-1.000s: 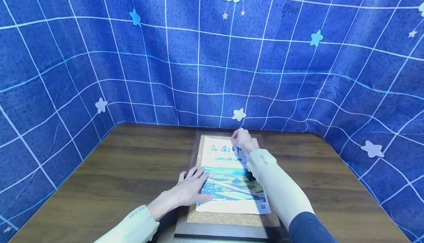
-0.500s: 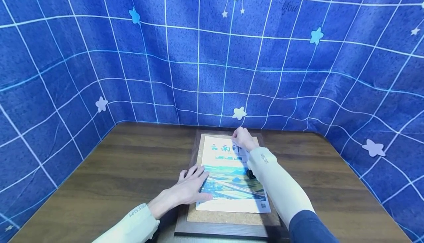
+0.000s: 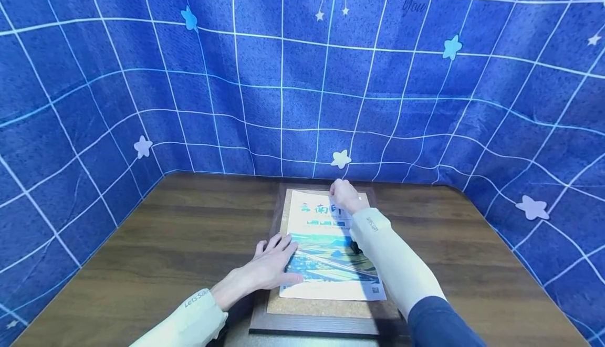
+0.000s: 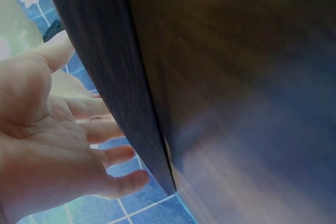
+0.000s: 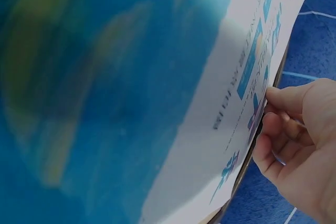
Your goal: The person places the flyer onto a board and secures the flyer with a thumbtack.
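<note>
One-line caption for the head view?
Left hand presses a poster flat on a cork board; right hand pinches its top edge.

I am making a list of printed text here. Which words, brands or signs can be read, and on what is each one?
"unshine" and "You": blue backdrop cloth, beside a cloud sign.
"Lets Sli", cut off: left sleeve.
Small logo: right sleeve, too small to read.
Large title characters, small print and a QR code: poster, blurred or partly covered, not readable.
</note>
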A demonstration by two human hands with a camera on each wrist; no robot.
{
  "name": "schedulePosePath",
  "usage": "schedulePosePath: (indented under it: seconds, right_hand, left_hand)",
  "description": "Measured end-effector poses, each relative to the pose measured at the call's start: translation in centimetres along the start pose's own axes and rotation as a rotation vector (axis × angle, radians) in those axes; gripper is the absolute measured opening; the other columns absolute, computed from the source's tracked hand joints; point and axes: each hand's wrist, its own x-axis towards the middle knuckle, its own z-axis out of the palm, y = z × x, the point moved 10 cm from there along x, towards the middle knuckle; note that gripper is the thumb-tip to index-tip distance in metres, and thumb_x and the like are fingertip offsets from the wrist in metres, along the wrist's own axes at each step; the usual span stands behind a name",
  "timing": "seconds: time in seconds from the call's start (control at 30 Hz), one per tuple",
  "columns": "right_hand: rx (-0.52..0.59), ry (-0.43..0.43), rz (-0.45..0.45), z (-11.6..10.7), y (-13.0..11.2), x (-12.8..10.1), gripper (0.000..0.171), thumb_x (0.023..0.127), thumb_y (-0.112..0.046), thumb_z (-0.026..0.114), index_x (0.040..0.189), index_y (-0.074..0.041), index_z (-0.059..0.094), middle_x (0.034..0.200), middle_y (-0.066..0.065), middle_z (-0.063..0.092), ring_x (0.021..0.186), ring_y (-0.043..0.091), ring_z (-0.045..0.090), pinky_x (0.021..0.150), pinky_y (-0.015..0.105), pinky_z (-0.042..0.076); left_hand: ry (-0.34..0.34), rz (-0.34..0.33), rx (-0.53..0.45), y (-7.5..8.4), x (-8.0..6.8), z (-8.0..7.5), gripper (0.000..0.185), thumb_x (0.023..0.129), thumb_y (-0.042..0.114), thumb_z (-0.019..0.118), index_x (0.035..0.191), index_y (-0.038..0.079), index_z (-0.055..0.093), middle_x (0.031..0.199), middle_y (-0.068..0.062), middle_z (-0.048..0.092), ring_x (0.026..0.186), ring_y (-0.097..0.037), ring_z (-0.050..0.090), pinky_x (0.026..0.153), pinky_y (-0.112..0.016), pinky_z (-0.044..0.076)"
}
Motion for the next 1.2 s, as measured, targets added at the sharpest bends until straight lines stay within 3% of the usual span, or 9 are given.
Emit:
schedulePosePath:
  seconds: [0.13,0.3,0.43,0.6,0.83,1.0,1.13,1.2]
  right_hand:
    - [-0.035,-0.006,-0.023,-0.1,-0.1,0.0,0.017,0.089,-0.007,0.059,0.079,-0.008,0.073,0.084,0.006,0.070,0.075,0.021,0.060,0.074,0.039,0.053]
    - [-0.046,-0.071,-0.031,0.1,0.5,-0.3,0.016,0.092,-0.016,0.061,0.091,-0.013,0.077,0.096,0.005,0.073,0.082,0.018,0.064,0.084,0.042,0.053]
    - [-0.081,-0.089,-0.030,0.0,0.6,-0.6,0.018,0.092,-0.017,0.061,0.099,-0.016,0.077,0.104,0.003,0.073,0.087,0.017,0.064,0.087,0.043,0.052]
    - [-0.118,-0.105,-0.085,-0.1,-0.2,-1.0,0.020,0.092,-0.013,0.057,0.097,-0.010,0.076,0.105,0.007,0.072,0.089,0.021,0.064,0.088,0.044,0.052]
    - [-0.041,-0.165,-0.087,0.2,0.6,-1.7,0.029,0.094,-0.012,0.054,0.118,-0.012,0.070,0.124,0.008,0.067,0.111,0.022,0.064,0.093,0.042,0.051]
    - [0.023,-0.102,-0.166,-1.6,0.0,-2.4,0.034,0.091,-0.003,0.050,0.120,-0.006,0.068,0.120,0.013,0.069,0.105,0.024,0.066,0.085,0.039,0.053]
    - [0.032,-0.005,-0.257,-4.2,-1.5,-3.4,0.032,0.094,-0.007,0.050,0.120,-0.003,0.067,0.106,0.014,0.072,0.075,0.025,0.064,0.069,0.037,0.052]
    - [0.021,0.065,-0.319,-5.8,-2.4,-4.4,0.032,0.096,-0.013,0.051,0.123,-0.003,0.065,0.104,0.015,0.071,0.074,0.027,0.062,0.071,0.039,0.051]
  left_hand:
    - [-0.001,-0.005,-0.001,0.1,0.2,0.0,0.077,0.089,0.051,0.062,0.146,0.006,0.039,0.157,-0.020,0.028,0.147,-0.040,0.018,0.109,-0.067,0.017]
    - [-0.014,-0.005,-0.009,0.2,0.1,0.3,0.077,0.089,0.051,0.062,0.147,0.007,0.038,0.158,-0.019,0.026,0.147,-0.040,0.016,0.110,-0.067,0.015]
    - [-0.022,-0.002,-0.001,0.2,0.1,0.4,0.077,0.089,0.052,0.061,0.147,0.007,0.038,0.158,-0.019,0.026,0.148,-0.039,0.016,0.110,-0.066,0.015]
    - [-0.023,0.004,0.005,0.3,0.2,0.2,0.077,0.089,0.052,0.061,0.147,0.007,0.038,0.158,-0.019,0.026,0.147,-0.040,0.016,0.110,-0.066,0.014]
    - [-0.025,-0.001,-0.012,0.0,0.3,0.3,0.077,0.088,0.052,0.062,0.146,0.007,0.040,0.157,-0.020,0.027,0.147,-0.040,0.017,0.109,-0.068,0.015]
    - [-0.021,-0.009,-0.013,-0.6,0.4,0.2,0.078,0.088,0.053,0.062,0.147,0.007,0.039,0.158,-0.019,0.026,0.148,-0.040,0.016,0.109,-0.068,0.015]
    - [-0.023,-0.013,-0.008,-1.1,0.6,-0.3,0.078,0.087,0.054,0.063,0.146,0.009,0.040,0.158,-0.020,0.024,0.148,-0.038,0.015,0.110,-0.068,0.015]
    - [-0.019,-0.003,-0.011,-1.3,0.8,-0.7,0.077,0.087,0.054,0.063,0.146,0.009,0.041,0.159,-0.021,0.022,0.149,-0.038,0.014,0.110,-0.068,0.014]
